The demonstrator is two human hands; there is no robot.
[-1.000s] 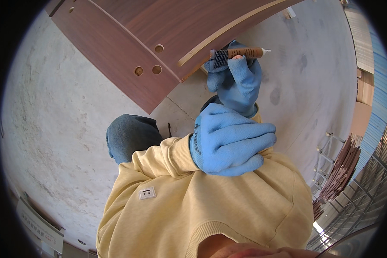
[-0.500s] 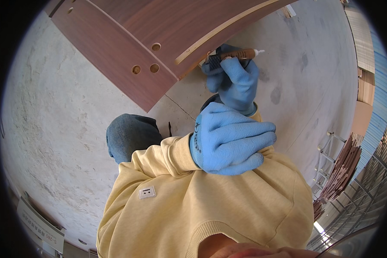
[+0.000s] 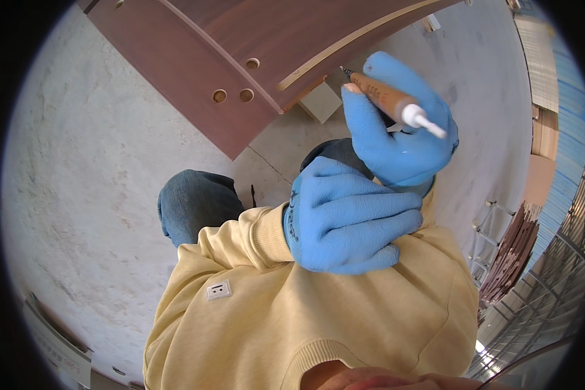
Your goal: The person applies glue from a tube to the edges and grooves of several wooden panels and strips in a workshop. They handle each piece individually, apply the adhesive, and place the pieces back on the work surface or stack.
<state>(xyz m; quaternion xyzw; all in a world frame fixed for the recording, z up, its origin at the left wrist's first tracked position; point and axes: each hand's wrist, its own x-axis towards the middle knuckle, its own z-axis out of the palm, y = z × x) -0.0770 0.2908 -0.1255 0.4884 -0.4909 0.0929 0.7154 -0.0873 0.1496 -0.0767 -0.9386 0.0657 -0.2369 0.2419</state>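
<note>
My right hand (image 3: 403,140), in a blue coated glove, grips a brown tube (image 3: 385,96) with a white nozzle. The nozzle points down and right, toward me. Beside the tube's far end is a small dark flat piece (image 3: 337,80); what it is I cannot make out. My left hand (image 3: 354,218), gloved the same way, lies across my right forearm with its fingers stretched out, holding nothing. Ahead and left of my hands is a reddish-brown wooden panel (image 3: 195,62) with several round holes and a pale strip near its edge. My right hand is apart from the panel's edge.
A pale block (image 3: 321,103) stands below the panel's edge. My denim knee (image 3: 198,205) is at the left, above the grey concrete floor (image 3: 91,182). Far right are a metal rack (image 3: 491,234), stacked brown boards (image 3: 512,253) and pale sheets (image 3: 538,65).
My right hand has risen toward me and right with the tube. The nozzle has swung from pointing right to pointing down and right. My left hand has stayed on the forearm.
</note>
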